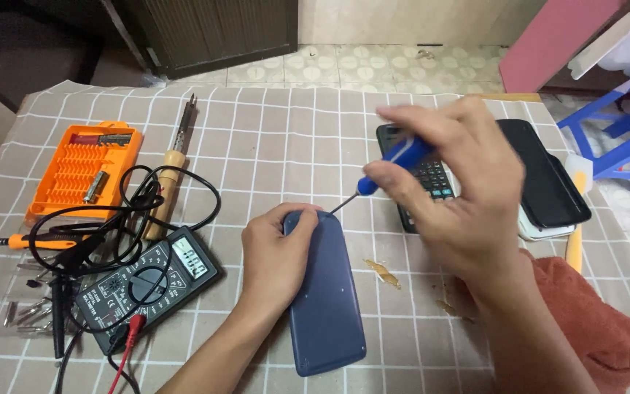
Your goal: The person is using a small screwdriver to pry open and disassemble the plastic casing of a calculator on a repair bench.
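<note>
Blue calculator case (326,292) lies face-down on the checked counter (286,138), pinned at its top by the left hand (275,255) while the right hand (453,182) grips a blue screwdriver (395,164), whose tip wants seating squarely before turning.

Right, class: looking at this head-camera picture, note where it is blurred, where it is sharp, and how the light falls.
Head view: the right hand holding the blue-handled screwdriver is smeared by motion blur; the left hand on the dark blue plastic case is sharper; the black multimeter and orange bit tray are crisp; light is soft and even, shadows faint, with no strong glare.
</note>
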